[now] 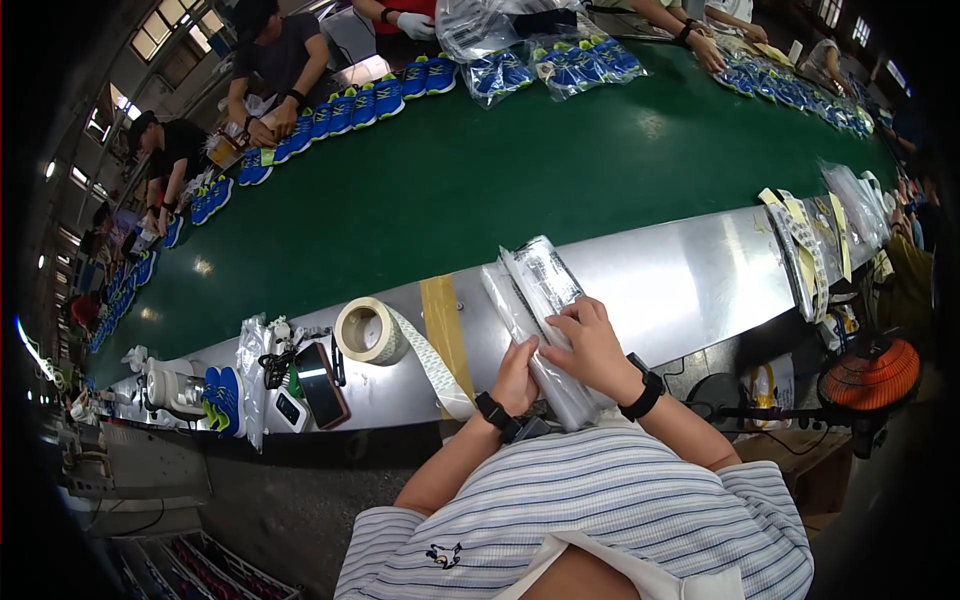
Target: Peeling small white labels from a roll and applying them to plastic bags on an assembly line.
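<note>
A stack of clear plastic bags point(545, 270) lies across the metal ledge in front of me, its near end reaching toward my shirt. My left hand point(516, 378) is closed on the left edge of the bags, thumb on top. From the right, my right hand point(588, 348) bends over the stack, its fingers and thumb pinching the plastic near the middle. How many layers it has hold of cannot be made out. To the left stands a roll of white labels point(393, 338), its loose strip point(432, 368) hanging toward my left wrist.
Beyond the ledge point(690, 260) runs a green conveyor belt point(440, 170), with blue shoes point(375, 100) along its far side and co-workers behind. Left on the ledge are a phone point(322, 385) and a blue shoe pair point(225, 400). An orange fan point(870, 375) stands at right.
</note>
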Demonstrator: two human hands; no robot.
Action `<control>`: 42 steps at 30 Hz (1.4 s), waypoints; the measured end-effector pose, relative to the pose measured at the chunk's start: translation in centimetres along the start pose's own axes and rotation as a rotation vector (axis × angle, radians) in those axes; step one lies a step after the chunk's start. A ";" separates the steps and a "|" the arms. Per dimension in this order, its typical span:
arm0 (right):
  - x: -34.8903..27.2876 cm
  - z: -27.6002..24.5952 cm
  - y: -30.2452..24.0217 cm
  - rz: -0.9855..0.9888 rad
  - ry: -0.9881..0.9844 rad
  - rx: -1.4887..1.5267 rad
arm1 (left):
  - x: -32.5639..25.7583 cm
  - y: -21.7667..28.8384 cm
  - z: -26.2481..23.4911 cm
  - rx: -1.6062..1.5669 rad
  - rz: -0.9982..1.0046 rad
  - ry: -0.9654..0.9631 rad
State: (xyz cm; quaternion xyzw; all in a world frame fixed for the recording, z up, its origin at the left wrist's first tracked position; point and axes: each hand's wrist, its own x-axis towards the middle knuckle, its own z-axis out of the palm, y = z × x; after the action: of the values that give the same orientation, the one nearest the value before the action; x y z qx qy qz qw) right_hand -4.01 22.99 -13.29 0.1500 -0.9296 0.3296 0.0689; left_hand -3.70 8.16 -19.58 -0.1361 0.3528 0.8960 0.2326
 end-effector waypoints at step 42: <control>2.8 0.6 6.0 0.538 -0.192 0.824 | 1.8 -0.9 -0.8 0.282 0.108 0.010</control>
State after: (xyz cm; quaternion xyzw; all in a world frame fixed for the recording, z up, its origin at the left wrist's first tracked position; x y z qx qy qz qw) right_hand -8.65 26.41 -16.65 -0.0506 -0.7302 0.6600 -0.1692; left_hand -4.69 8.77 -21.44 -0.0874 0.4830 0.8482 0.1991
